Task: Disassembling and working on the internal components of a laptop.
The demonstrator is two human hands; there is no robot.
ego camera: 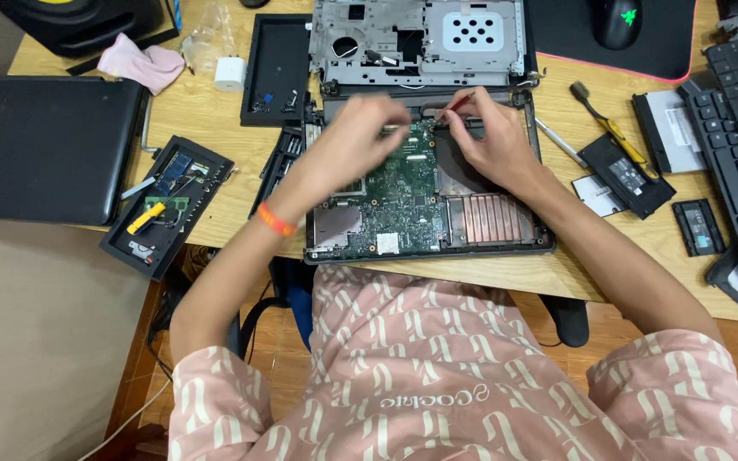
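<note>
On the wooden desk point(215, 111) the opened laptop base point(424, 196) lies at centre. At its twelve o'clock edge the right hand point(489, 141) pinches a thin red-handled tool point(456, 106); the left hand point(360, 137), blurred, curls loosely at eleven. Steady strokes would suit the green board point(399, 192).

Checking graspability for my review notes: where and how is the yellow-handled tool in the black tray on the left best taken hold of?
Probably by the yellow handle, pinched across its width from above. The yellow-handled tool lies flat and slanted in the black tray, with small parts close around it, so a sideways approach looks cramped. Both the left hand and right hand are over the opened laptop's green circuit board.
</note>
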